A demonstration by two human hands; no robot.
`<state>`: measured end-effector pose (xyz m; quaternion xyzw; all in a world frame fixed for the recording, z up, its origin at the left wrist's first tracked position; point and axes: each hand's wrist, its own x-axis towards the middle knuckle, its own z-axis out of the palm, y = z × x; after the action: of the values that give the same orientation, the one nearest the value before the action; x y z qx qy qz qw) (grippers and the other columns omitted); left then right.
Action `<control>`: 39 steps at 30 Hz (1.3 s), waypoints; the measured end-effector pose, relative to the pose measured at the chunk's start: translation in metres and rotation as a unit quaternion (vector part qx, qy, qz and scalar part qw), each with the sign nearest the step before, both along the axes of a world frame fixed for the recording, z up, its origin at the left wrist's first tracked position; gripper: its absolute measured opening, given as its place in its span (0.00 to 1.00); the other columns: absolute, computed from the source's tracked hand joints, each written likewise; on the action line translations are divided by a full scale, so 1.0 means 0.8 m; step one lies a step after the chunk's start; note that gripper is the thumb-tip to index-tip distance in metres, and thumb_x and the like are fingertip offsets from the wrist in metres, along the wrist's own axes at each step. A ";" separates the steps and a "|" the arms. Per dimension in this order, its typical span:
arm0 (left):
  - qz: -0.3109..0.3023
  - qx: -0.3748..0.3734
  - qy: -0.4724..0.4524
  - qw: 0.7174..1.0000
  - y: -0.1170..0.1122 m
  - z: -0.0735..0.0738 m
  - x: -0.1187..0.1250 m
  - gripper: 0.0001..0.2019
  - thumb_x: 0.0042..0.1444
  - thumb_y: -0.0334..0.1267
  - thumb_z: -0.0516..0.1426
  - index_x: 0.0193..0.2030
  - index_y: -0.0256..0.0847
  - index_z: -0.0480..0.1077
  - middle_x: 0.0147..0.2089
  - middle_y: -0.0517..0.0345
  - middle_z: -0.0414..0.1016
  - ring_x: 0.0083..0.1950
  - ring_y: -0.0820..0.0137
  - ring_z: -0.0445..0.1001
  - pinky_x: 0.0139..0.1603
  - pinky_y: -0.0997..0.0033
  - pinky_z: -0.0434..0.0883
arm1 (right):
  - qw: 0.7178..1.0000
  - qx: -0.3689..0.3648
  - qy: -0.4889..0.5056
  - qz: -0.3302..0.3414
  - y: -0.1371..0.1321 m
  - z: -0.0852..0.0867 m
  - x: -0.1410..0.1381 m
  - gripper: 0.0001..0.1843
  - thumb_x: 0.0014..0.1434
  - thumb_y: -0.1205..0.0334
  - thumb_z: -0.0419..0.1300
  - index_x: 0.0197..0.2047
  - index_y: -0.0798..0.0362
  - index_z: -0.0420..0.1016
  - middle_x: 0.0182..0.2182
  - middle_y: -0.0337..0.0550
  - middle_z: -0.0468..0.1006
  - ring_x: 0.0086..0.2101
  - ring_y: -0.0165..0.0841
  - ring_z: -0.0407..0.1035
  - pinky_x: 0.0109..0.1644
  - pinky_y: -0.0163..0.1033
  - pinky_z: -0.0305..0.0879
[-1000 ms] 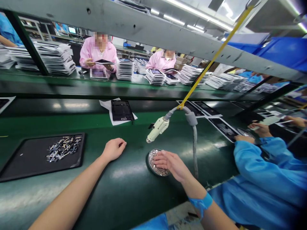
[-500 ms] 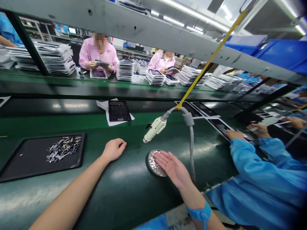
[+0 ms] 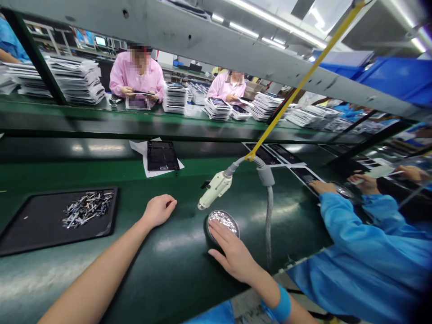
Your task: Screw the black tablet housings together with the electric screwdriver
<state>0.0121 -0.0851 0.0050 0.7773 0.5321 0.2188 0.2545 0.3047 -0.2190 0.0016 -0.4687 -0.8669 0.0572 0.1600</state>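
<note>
My right hand (image 3: 232,252) lies palm down over the near side of a round dish (image 3: 238,227). Its fingers are stretched out and the thumb is apart. The fingertips rest on or just over small shiny metal pieces (image 3: 223,218) that fill the dish; these look like screws but are too small to tell. My left hand (image 3: 159,210) rests on the green bench with its fingers curled in, and nothing shows in it. Between and beyond my hands hangs a pale electric screwdriver (image 3: 216,189) on a yellow strap (image 3: 297,85), its tip just above the bench.
At left a black tray (image 3: 40,220) holds a heap of small metal strips (image 3: 88,209). A dark tablet-like panel (image 3: 162,155) lies on white paper ahead. Several more panels (image 3: 305,174) lie at right, near a co-worker's blue sleeves (image 3: 344,216). Two people in pink sit across, among stacks.
My right hand has turned from palm up to palm down and moved slightly left and lower over the dish. The screwdriver has swung slightly left and down. My left hand stays put.
</note>
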 end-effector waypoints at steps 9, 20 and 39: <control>0.004 -0.008 -0.008 1.000 0.000 0.000 0.000 0.12 0.67 0.40 0.53 0.37 0.43 0.78 0.38 0.58 0.82 0.37 0.68 0.77 0.37 0.70 0.65 | 0.998 0.021 -0.009 -0.065 0.021 -0.011 0.029 0.28 0.71 0.56 0.53 0.70 0.56 0.65 0.68 0.57 0.68 0.67 0.48 0.64 0.69 0.59 0.67; 0.005 -0.010 -0.003 1.000 -0.001 -0.001 0.001 0.14 0.67 0.41 0.52 0.38 0.43 0.79 0.37 0.57 0.82 0.36 0.67 0.77 0.37 0.69 0.66 | 0.990 0.010 -0.042 -0.135 -0.020 -0.022 0.019 0.30 0.71 0.51 0.52 0.70 0.59 0.64 0.69 0.61 0.65 0.68 0.51 0.62 0.68 0.59 0.68; 0.002 -0.001 0.001 1.000 0.000 0.000 0.000 0.13 0.67 0.41 0.53 0.38 0.43 0.79 0.37 0.57 0.81 0.38 0.66 0.77 0.39 0.69 0.67 | 0.986 -0.031 -0.044 -0.159 -0.007 -0.021 0.010 0.36 0.70 0.44 0.52 0.69 0.65 0.66 0.70 0.67 0.61 0.70 0.56 0.57 0.71 0.64 0.61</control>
<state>0.0121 -0.0850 0.0054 0.7762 0.5343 0.2175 0.2543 0.3124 -0.2244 -0.0151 -0.6070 -0.7856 0.0367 0.1139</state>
